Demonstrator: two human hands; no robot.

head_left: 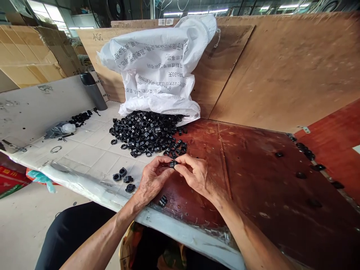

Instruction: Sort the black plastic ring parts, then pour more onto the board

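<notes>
One small black part (pixel 173 164) is held between the left hand (pixel 153 179) and the right hand (pixel 197 174), just in front of the pile of black rings (pixel 146 131). Each hand pinches it with thumb and forefinger; its fine details are too small to tell. For good work, I think the two grips should stay opposite each other, so the pressure goes straight and the part does not tilt. It is better to press with the pads, evenly and not strongly, because such smooth, small part could slip out. Keeping the hands low over the tabletop (pixel 202 202) would make a drop harmless. Care is also needed with the forearms: a loose black piece (pixel 162 201) lies near the front edge, and four black pieces (pixel 128 179) lie left of the left hand.
</notes>
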